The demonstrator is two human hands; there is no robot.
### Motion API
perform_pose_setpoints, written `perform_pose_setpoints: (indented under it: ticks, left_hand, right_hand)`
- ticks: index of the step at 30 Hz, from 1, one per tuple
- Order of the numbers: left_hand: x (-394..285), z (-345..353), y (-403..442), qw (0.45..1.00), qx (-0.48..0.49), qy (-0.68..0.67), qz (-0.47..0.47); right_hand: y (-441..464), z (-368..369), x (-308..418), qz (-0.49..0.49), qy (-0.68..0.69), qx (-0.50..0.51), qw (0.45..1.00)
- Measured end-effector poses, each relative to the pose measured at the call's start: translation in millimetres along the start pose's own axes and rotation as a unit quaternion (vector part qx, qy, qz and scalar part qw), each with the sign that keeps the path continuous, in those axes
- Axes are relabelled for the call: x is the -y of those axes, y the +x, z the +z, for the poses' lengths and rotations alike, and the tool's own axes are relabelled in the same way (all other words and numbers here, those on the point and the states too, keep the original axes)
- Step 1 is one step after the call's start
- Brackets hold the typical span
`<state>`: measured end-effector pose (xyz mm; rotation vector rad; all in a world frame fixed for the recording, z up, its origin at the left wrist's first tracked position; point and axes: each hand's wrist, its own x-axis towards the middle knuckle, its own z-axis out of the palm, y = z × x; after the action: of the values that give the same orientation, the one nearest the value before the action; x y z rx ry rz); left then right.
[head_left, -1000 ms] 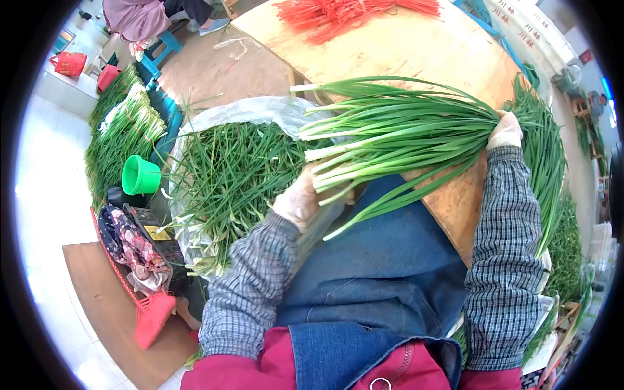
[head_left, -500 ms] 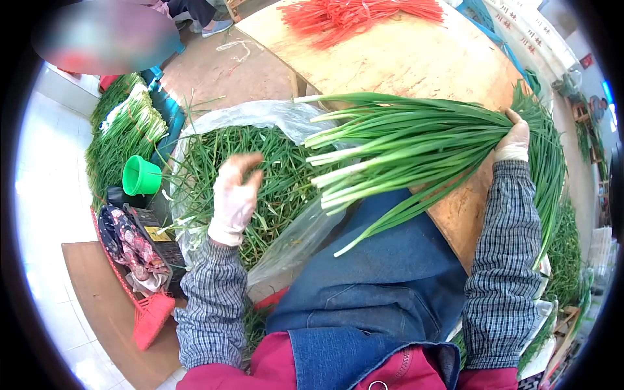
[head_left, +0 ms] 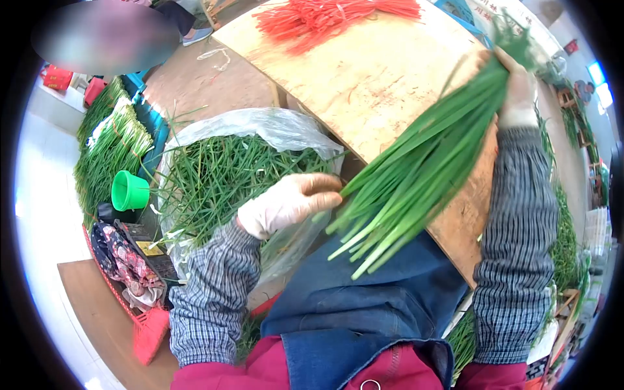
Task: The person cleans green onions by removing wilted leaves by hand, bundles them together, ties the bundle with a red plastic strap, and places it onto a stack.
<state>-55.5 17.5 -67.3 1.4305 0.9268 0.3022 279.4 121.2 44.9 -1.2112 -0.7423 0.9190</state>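
While the right hand has its grip closed around the leafy end of a bunch of garlic chives, their pale ends slant past the wooden worktop over the denim apron. The left hand, fingers loosely parted, is beside them; whether it touches, I cannot tell.

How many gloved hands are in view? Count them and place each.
2: the left hand near the pale ends of the green bunch, the right hand gripping its leafy end. Others may be hidden in the blurred patch at top left.
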Motion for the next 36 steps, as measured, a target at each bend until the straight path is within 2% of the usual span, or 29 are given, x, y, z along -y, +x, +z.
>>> perform_pose_setpoints:
  ticks: [2,3,4,6,8,9,11,13,15,16,18,20,22,23,24,25,26,28,29,31,32,33,34,35,36]
  left_hand:
    - [8,11,-4,0.997,-0.008,-0.078,0.013]
    - [10,12,-4,0.998,-0.033,-0.042,0.03]
    - [9,14,-6,0.997,-0.076,-0.015,0.022]
    - [17,12,-6,0.99,-0.109,-0.093,0.013]
    - [23,10,-6,0.983,-0.103,-0.153,0.005]
    - [26,9,-6,0.979,-0.079,-0.189,0.006]
    - [31,9,-3,0.973,-0.035,-0.228,0.009]
    - [34,17,-3,0.954,0.006,-0.299,0.008]
    - [28,25,-2,0.94,0.051,-0.336,0.015]
    - [29,31,-1,0.937,0.049,-0.345,0.023]
    - [21,44,-1,0.939,0.024,-0.343,0.02]
    - [1,55,-3,0.973,-0.011,-0.23,0.025]
    - [-27,75,-10,0.979,-0.005,-0.199,0.051]
    - [-20,84,-6,0.988,-0.028,-0.084,0.128]
    - [-31,104,-7,0.965,-0.067,-0.095,0.236]
    - [-35,116,-8,0.957,-0.138,0.076,0.243]
    - [-37,126,-10,0.917,-0.205,0.244,0.24]
    - [-44,146,-14,0.811,-0.281,0.427,0.284]
    - [-50,152,-21,0.77,-0.282,0.501,0.278]
    - [-54,154,-29,0.785,-0.237,0.5,0.278]
    - [-56,153,-34,0.793,-0.212,0.499,0.278]
    - [-64,144,-42,0.847,-0.139,0.432,0.279]
    - [-69,132,-46,0.875,-0.088,0.374,0.294]
    - [-62,118,-47,0.904,-0.09,0.281,0.31]
    - [-56,107,-48,0.924,-0.092,0.185,0.32]
  right_hand:
    - [33,-11,-18,-0.154,-0.226,-0.043,0.961]
    - [50,-21,-10,-0.086,-0.494,-0.101,0.859]
    - [55,-35,-10,-0.104,-0.492,-0.104,0.858]
    - [32,-47,5,-0.141,-0.481,-0.092,0.86]
    - [-54,-35,16,-0.173,-0.368,-0.098,0.908]
    - [-92,-33,17,-0.156,-0.337,-0.073,0.926]
    - [-158,-54,5,-0.057,-0.317,0.001,0.947]
    - [-208,-75,-26,0.109,-0.218,0.061,0.968]
    - [-245,-81,-49,0.244,-0.171,0.072,0.952]
    - [-254,-78,-58,0.289,-0.152,0.067,0.943]
    - [-261,-67,-67,0.311,-0.121,0.072,0.94]
    - [-261,-53,-73,0.272,-0.073,0.078,0.956]
    - [-255,-36,-71,0.277,0.0,0.1,0.956]
    - [-255,-30,-77,0.26,0.052,0.109,0.958]
    - [-255,-22,-82,0.243,0.104,0.118,0.957]
    - [-256,-15,-78,0.261,0.146,0.113,0.948]
    - [-257,-9,-78,0.246,0.155,0.102,0.951]
    - [-261,-5,-76,0.264,0.236,0.093,0.931]
    - [-263,-7,-76,0.278,0.274,0.086,0.917]
    - [-267,-14,-78,0.307,0.346,0.069,0.884]
    - [-267,-19,-83,0.311,0.375,0.091,0.869]
    - [-266,-25,-91,0.314,0.403,0.113,0.852]
    - [-266,-30,-98,0.318,0.432,0.134,0.833]
    - [-266,-35,-103,0.307,0.406,0.116,0.853]
    - [-266,-40,-107,0.301,0.431,0.152,0.837]
